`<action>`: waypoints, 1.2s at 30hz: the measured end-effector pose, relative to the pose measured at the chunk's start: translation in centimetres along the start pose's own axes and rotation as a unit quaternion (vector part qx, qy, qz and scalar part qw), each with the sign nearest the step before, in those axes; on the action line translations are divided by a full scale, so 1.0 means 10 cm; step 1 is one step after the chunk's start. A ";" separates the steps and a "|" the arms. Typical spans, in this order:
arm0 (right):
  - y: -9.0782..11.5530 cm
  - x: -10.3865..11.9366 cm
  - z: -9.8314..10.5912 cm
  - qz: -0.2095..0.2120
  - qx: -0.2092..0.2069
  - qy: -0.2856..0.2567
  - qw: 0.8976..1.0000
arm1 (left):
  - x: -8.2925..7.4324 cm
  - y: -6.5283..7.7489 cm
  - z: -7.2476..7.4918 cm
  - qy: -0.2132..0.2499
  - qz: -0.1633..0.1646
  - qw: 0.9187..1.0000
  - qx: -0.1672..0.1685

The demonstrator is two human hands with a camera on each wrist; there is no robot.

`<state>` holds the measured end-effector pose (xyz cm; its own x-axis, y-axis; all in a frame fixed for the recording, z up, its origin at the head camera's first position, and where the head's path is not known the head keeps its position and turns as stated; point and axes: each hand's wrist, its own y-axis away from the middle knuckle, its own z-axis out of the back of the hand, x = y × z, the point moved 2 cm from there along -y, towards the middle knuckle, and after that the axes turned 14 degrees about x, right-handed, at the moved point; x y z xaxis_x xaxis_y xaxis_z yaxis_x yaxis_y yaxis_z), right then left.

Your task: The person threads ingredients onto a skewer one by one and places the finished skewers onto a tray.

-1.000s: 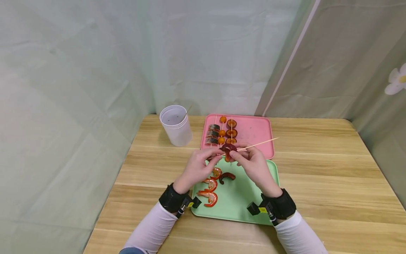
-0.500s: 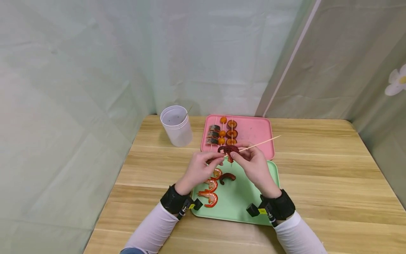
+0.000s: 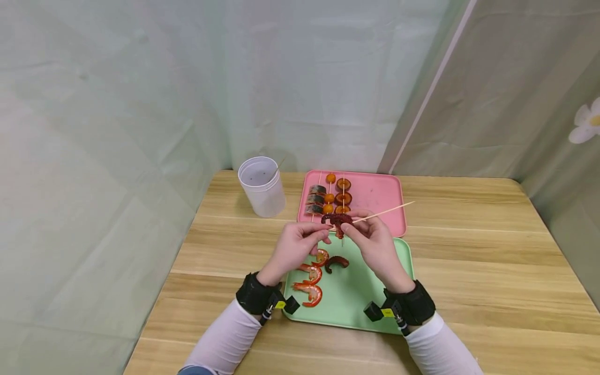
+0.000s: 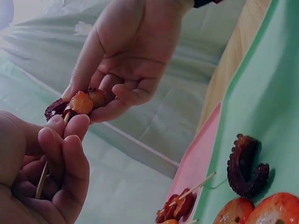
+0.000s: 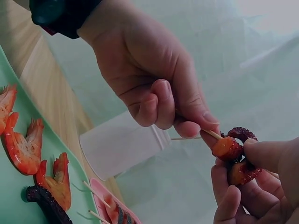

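Observation:
My left hand (image 3: 296,247) pinches a thin wooden skewer (image 3: 391,210) near its left end. Dark red octopus tentacle (image 3: 337,220) is threaded on that skewer, and my right hand (image 3: 377,250) grips it between thumb and fingers. From the right hand the skewer's long bare part sticks out to the right. In the right wrist view the tentacle's orange cut faces (image 5: 226,149) show beside the left fingertips. Below the hands lies the green tray (image 3: 361,307), bearing another curled tentacle (image 3: 337,262) and several shrimp (image 3: 309,293) along its left side.
Behind the green tray, a pink tray (image 3: 377,190) holds a skewer of grey-skinned fish pieces (image 3: 315,199), one of orange balls (image 3: 329,198) and one of brown mushroom-like slices (image 3: 344,198). A white plastic tub (image 3: 267,200) with a thin stick in it stands at the back left.
The tentacle has turned between the fingers, its curled end now lying to the left. The skewer has shifted slightly right. Some left fingers have uncurled a little. Both hands stay over the trays.

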<state>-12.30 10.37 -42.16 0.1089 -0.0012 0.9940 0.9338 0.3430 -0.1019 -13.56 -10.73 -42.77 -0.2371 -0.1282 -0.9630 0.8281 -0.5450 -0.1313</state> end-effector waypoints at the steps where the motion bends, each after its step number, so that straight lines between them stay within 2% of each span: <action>1: 0.00 0.00 0.00 0.001 0.001 0.000 1.000 | 0.00 0.00 0.00 0.004 0.004 1.000 0.000; 11: 0.00 -0.01 -0.01 -0.003 0.006 0.003 1.000 | -0.01 -0.01 0.01 0.042 0.032 0.999 0.005; 16: 0.01 -0.02 -0.02 0.005 0.011 -0.005 1.000 | -0.01 -0.02 0.01 0.072 0.046 0.996 0.014; 22: 0.01 -0.01 -0.03 0.016 0.020 -0.022 0.999 | -0.01 -0.01 0.03 0.085 0.064 0.994 0.022; 31: 0.01 -0.03 -0.03 0.026 0.028 -0.017 0.999 | -0.01 -0.01 0.02 0.135 0.068 0.988 0.027; 36: 0.01 -0.03 -0.03 0.022 0.026 -0.011 0.999 | -0.01 0.00 0.02 0.123 0.055 0.990 0.027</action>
<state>-12.18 10.10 -42.50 0.1411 0.0349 0.9894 0.9095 0.3901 -0.1435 -13.61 -10.89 -42.61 -0.0093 0.0130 -0.9999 0.8119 -0.5837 -0.0151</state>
